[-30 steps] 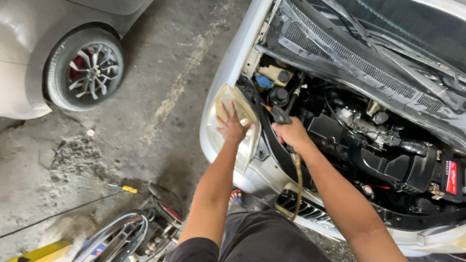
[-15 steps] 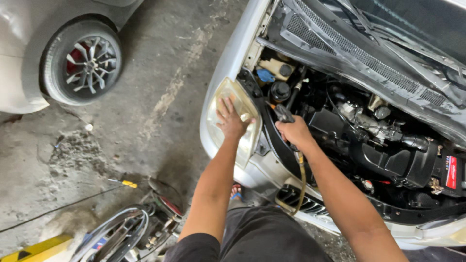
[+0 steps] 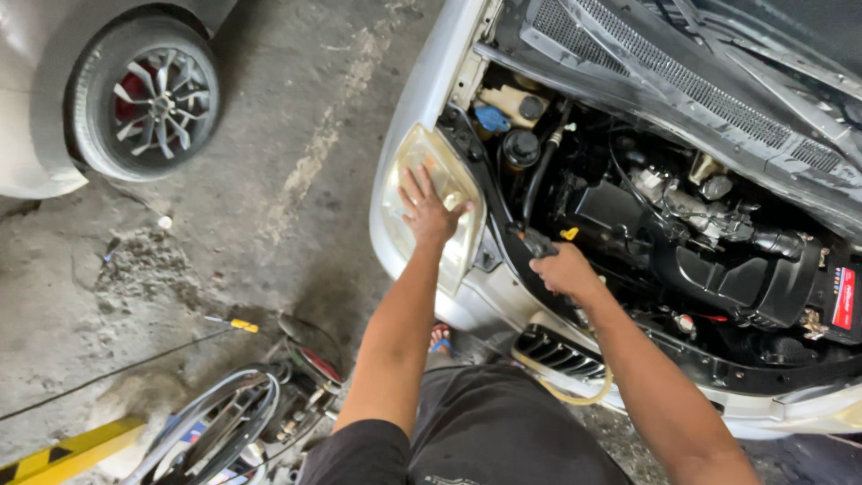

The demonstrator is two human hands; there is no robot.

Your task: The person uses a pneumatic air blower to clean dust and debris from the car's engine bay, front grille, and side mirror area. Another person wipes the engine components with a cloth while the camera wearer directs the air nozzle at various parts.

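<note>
We press our left hand (image 3: 429, 208) flat, fingers spread wide, on the headlight (image 3: 431, 202), a hazy, yellowed plastic lens with a rounded wedge shape set into the silver car's front corner (image 3: 409, 117). Our right hand (image 3: 561, 269) is curled closed around a small dark tool (image 3: 532, 241) at the front edge of the open engine bay, just beside the headlight's inner side; what kind of tool it is we cannot tell. A yellowish hose (image 3: 575, 392) loops below that wrist, in front of the black ribbed grille (image 3: 561, 352). Inside the bay we see matte black plastic covers, a cream reservoir with a black cap (image 3: 514, 101) and a blue cap (image 3: 491, 119) near it. The concrete floor (image 3: 269, 180) is grey, rough and stained. A second car's tyre with a spoked alloy wheel (image 3: 148, 99) stands well apart at upper left, and a yellow-handled screwdriver (image 3: 232, 323) lies on the floor near coiled cables (image 3: 224, 422).
</note>
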